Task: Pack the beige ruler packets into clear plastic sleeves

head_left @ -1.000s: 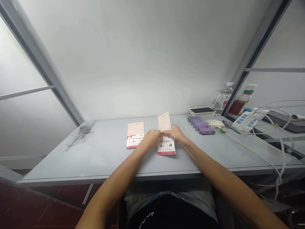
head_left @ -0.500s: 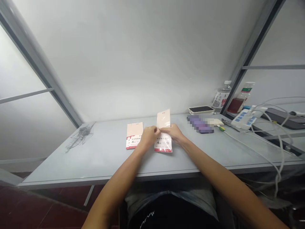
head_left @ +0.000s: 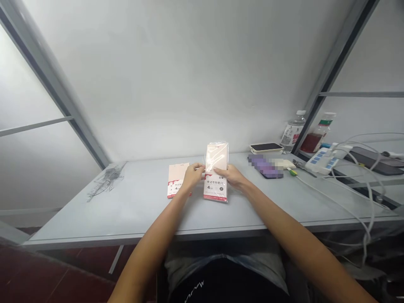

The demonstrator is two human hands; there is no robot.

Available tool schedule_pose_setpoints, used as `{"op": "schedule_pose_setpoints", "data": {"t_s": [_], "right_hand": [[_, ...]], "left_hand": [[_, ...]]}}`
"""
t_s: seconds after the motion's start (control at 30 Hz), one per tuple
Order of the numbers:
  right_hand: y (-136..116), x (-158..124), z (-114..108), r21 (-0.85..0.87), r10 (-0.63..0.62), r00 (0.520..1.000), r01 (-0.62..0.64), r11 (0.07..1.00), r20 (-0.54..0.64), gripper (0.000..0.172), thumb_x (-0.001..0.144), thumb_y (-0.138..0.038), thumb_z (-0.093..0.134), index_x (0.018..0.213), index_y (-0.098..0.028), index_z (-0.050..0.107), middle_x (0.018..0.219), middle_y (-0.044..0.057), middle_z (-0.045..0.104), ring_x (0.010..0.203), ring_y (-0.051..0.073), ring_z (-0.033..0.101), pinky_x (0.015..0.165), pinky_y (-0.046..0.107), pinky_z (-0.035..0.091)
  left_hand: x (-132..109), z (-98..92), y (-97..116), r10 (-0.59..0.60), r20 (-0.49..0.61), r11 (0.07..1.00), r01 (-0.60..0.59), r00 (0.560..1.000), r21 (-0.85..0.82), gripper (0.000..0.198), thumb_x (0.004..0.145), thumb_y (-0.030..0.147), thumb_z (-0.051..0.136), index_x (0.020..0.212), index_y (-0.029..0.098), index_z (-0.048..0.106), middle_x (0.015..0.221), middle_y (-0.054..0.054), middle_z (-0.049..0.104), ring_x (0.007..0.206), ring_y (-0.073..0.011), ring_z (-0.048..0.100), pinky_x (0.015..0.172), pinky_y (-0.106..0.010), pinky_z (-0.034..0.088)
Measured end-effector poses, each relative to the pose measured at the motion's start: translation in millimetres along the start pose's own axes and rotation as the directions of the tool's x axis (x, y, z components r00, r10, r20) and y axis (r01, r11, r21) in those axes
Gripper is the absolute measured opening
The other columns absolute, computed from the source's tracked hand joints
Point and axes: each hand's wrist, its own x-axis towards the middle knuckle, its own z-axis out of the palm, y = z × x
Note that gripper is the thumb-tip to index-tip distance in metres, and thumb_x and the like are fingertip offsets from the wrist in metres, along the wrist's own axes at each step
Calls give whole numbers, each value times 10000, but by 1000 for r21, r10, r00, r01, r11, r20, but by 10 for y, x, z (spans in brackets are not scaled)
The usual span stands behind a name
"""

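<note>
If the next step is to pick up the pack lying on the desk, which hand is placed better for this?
Probably the left hand: it is right beside the lying pack. The right hand is farther away and busy, its thumb across the front of the held pack.

Illumination: cool, diffuse, brightest on wall [head_left: 189,105] and table [head_left: 135,210], apparently from above | Shadow: dim floor [head_left: 28,269] beneath table; tabletop shading faint | Glare: white streaks on the packet's clear wrapper [head_left: 217,156] | Distortion: wide-angle, posts [head_left: 52,84] slanting outward | Definition: purple object [head_left: 264,166] pixelated; lower corners soft
</note>
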Motion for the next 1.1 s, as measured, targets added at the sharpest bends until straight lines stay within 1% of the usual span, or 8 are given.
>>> {"op": "schedule_pose_setpoints", "data": {"t_s": [0.17, 0.37, 0.5, 0.57, 0.63, 0.83, 0.93, 1.1], "right_hand": [[2, 12, -9, -48, 16, 1000, -15, 999, 17, 372, 654, -401, 676, 883, -109, 646, 881, 113, 684, 763, 215, 639, 674, 316, 504], [-24, 64, -78, -20, 17, 998, -19, 1000, -65, 318, 635, -349, 710, 828, -123, 598, 805, 89, 682, 707, 187, 639, 606, 277, 520], [-29, 88, -193, -118, 56, 985, -75, 990, -162, 259, 647, -316, 703, 761, -128, 566, 658, 50, 655, 560, 128, 608, 510, 216, 484], [-7, 97, -252, -175, 90, 973, -128, 976, -212, 271, 652, -288, 696, 816, -129, 550, 651, 50, 656, 529, 120, 600, 479, 204, 463], [42, 113, -300, -264, 122, 958, -193, 945, -261, 329, 655, -260, 683, 909, -126, 523, 635, 47, 654, 509, 125, 595, 462, 208, 448], [197, 160, -352, -591, 97, 929, -304, 747, -357, 652, 615, -301, 674, 1173, -105, 399, 507, -19, 592, 461, 159, 570, 494, 252, 423], [190, 145, -341, -689, 39, 923, -314, 653, -384, 618, 609, -379, 665, 1129, -119, 454, 629, 37, 634, 589, 194, 601, 562, 273, 417], [141, 120, -303, -884, -79, 931, -308, 352, -356, 480, 649, -492, 594, 966, -136, 543, 973, 131, 600, 912, 266, 558, 687, 303, 404]], "left_hand": [[-3, -42, 38, -63, 160, 972, 97, 985, -215, 269, 747, 410, 509, 686, 148, 490, 822, -49, 590, 813, -144, 575, 709, -286, 492], [51, -115, 4, -10, 60, 974, 23, 998, -227, 307, 734, 454, 514, 671, 167, 425, 766, -11, 561, 746, -118, 563, 679, -276, 484], [106, -296, 0, -119, -66, 989, 124, 991, 77, 268, 773, 431, 448, 720, 168, 448, 708, -25, 575, 604, -108, 563, 563, -235, 455], [112, -427, 4, -170, -165, 926, 215, 972, 311, 255, 787, 417, 417, 744, 172, 472, 707, -29, 589, 579, -107, 557, 531, -219, 431], [105, -560, -8, -204, -242, 861, 292, 948, 416, 219, 779, 380, 426, 745, 172, 486, 729, -47, 600, 592, -128, 562, 519, -228, 412], [95, -769, -162, -350, -347, 667, 492, 870, 560, 69, 641, 195, 543, 686, 167, 497, 745, -122, 618, 680, -256, 602, 548, -314, 399], [107, -763, -202, -365, -384, 593, 530, 848, 606, 141, 586, 138, 565, 710, 165, 503, 772, -140, 616, 777, -306, 599, 593, -346, 402], [108, -757, -186, -355, -375, 585, 516, 856, 625, 143, 589, 165, 570, 711, 168, 498, 781, -149, 609, 831, -326, 583, 615, -360, 402]]}}
